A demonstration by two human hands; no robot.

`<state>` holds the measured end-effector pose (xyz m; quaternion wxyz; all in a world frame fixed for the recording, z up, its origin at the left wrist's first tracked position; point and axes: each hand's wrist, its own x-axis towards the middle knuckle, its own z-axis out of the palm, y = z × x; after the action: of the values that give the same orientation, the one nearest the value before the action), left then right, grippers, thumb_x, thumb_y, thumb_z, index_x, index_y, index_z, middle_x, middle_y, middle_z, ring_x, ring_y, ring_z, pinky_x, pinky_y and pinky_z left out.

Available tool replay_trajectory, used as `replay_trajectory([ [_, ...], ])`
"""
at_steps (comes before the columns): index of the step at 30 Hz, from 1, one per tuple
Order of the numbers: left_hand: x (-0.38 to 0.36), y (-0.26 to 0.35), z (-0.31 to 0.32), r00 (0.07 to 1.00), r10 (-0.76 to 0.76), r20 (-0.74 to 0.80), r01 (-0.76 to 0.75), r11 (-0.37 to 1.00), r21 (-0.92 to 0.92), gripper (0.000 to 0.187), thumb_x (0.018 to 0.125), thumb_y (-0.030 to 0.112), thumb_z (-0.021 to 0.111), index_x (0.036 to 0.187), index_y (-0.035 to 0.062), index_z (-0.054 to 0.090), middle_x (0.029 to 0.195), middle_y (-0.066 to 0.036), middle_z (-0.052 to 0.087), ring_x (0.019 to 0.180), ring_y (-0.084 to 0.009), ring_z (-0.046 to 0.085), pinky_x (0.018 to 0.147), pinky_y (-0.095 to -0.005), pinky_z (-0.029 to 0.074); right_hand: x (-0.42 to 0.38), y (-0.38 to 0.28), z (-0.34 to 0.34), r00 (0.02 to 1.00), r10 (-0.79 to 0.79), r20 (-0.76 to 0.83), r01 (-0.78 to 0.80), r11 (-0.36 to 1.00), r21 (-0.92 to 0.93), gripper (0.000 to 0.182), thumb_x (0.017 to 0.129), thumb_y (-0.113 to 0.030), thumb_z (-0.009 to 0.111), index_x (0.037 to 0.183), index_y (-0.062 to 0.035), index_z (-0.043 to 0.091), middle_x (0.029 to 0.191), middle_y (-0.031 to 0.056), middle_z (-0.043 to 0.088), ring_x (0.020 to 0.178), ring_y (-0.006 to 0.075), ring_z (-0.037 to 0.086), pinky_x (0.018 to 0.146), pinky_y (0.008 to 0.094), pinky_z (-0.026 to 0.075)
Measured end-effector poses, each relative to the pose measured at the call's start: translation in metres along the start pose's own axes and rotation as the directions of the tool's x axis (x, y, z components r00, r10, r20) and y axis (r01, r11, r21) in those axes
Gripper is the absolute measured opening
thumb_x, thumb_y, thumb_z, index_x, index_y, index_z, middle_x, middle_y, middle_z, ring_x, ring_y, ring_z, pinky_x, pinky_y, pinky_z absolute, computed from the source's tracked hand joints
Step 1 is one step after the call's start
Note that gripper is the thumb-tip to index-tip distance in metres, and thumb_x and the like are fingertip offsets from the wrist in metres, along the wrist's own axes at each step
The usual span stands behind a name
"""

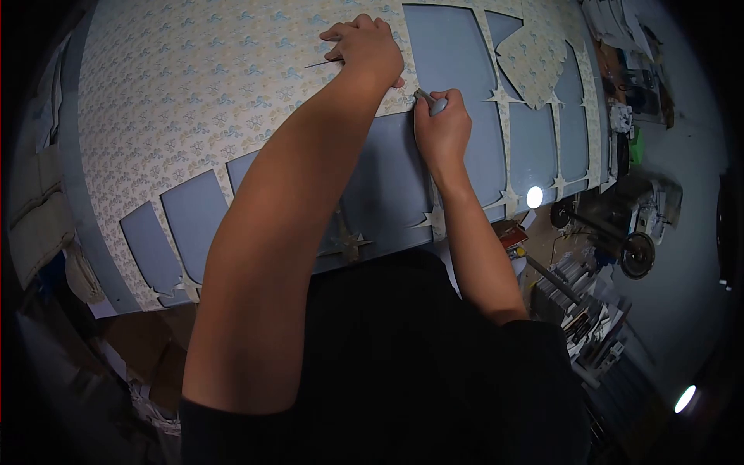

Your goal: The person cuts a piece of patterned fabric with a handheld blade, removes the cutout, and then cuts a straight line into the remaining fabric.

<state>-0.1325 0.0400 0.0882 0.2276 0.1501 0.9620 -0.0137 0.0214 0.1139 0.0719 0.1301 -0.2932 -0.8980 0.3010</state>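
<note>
A floral-patterned sheet (194, 85) lies over a blue-grey table surface (453, 46), which shows through several cut-out openings. High in the view my left hand (364, 48) rests on the sheet, fingers spread; a thin dark line beside its fingertips is too small to identify. My right hand (448, 132) is closed around a grey-handled knife (438, 106), whose tip points toward the sheet at the corner of an opening. Narrow strips of sheet (502, 132) remain between the openings on the right.
A loose floral piece (535, 62) lies across openings at the upper right. Past the table's right edge stand a machine with a wheel (638, 256) and stacked papers (562, 294). Padded bundles (39, 201) and a cardboard box (139, 341) are at the left.
</note>
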Motion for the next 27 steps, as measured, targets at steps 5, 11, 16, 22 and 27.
replay_trajectory([
  [5,-0.001,0.001,-0.004,1.0,-0.007,0.028,0.006,0.999,0.047,0.122,0.07,0.056,0.093,0.162,0.0091,0.029,0.153,-0.025,0.041,0.135,-0.0683,0.037,0.099,-0.0633,0.057,0.003,0.006,0.005,0.997,-0.066,-0.029,0.066,0.998,-0.004,0.024,0.09,-0.021,0.077,0.098,-0.0013,0.066,0.089,0.0223,0.075,0.084,0.0434,0.073,0.074,0.046,0.057],
  [11,0.002,0.0,0.004,0.999,0.013,-0.032,-0.013,1.0,-0.006,0.123,0.067,0.052,0.094,0.16,0.0027,0.031,0.15,-0.027,0.04,0.134,-0.0712,0.035,0.094,-0.0663,0.058,0.015,0.011,-0.002,0.988,-0.149,0.028,0.148,0.989,0.028,0.024,0.091,-0.021,0.078,0.099,-0.0016,0.066,0.092,0.0215,0.075,0.085,0.0431,0.073,0.074,0.0448,0.057],
  [16,0.0,-0.001,0.004,1.0,0.017,-0.023,-0.017,1.0,0.006,0.122,0.068,0.053,0.093,0.16,0.003,0.03,0.15,-0.026,0.04,0.134,-0.0708,0.035,0.094,-0.0665,0.058,0.028,0.009,0.0,0.971,-0.239,0.025,0.238,0.97,0.045,0.021,0.09,-0.013,0.077,0.099,-0.0014,0.063,0.086,0.0235,0.073,0.081,0.0458,0.071,0.07,0.0492,0.056],
  [22,-0.002,0.0,0.001,1.0,0.008,-0.005,-0.008,1.0,0.023,0.124,0.068,0.054,0.093,0.161,0.0054,0.028,0.151,-0.024,0.039,0.134,-0.0691,0.036,0.095,-0.0651,0.058,0.1,-0.012,0.029,0.947,-0.301,0.112,0.296,0.953,0.063,0.024,0.089,-0.018,0.078,0.101,-0.0028,0.064,0.094,0.0202,0.076,0.089,0.0431,0.073,0.075,0.0457,0.057],
  [27,-0.003,0.0,-0.003,1.0,-0.007,0.026,0.006,1.0,0.027,0.124,0.069,0.055,0.092,0.163,0.0082,0.027,0.152,-0.023,0.039,0.134,-0.0677,0.036,0.096,-0.0639,0.058,0.15,-0.027,0.054,0.882,-0.458,0.107,0.453,0.889,0.065,0.024,0.09,-0.018,0.076,0.105,-0.0042,0.063,0.092,0.0235,0.074,0.088,0.0462,0.071,0.076,0.0499,0.057],
])
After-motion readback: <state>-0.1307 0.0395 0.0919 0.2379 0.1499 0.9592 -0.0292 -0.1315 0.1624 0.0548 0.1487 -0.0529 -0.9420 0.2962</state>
